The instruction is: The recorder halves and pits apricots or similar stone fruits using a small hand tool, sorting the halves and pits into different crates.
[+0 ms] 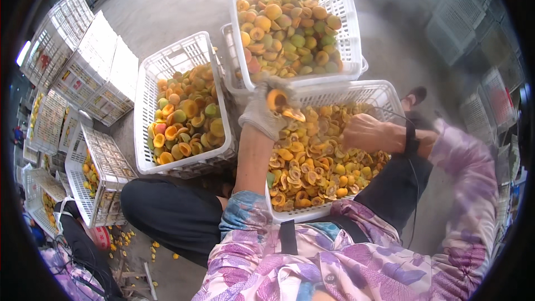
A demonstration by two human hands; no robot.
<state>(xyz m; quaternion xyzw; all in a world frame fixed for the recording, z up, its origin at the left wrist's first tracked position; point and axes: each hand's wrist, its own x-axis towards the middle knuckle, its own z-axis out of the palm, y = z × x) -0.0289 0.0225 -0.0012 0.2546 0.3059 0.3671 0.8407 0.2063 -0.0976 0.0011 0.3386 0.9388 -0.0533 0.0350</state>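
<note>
"Near the centre of the frame, what does the gloved left hand (264, 107) hold?"

"It grips a cut orange fruit (277, 99), over the upper left part of a white basket (383, 94) full of fruit halves (315, 171)."

"And the right hand (365, 134), to its right?"

"Bare, with fingers curled in above those halves; whether it holds anything, I cannot tell."

"What stands around them?"

"A second white basket (341, 8) of piled fruit (292, 30) at upper centre, a third white basket (144, 103) left of centre, and stacked crates (92, 67) at upper left."
</note>
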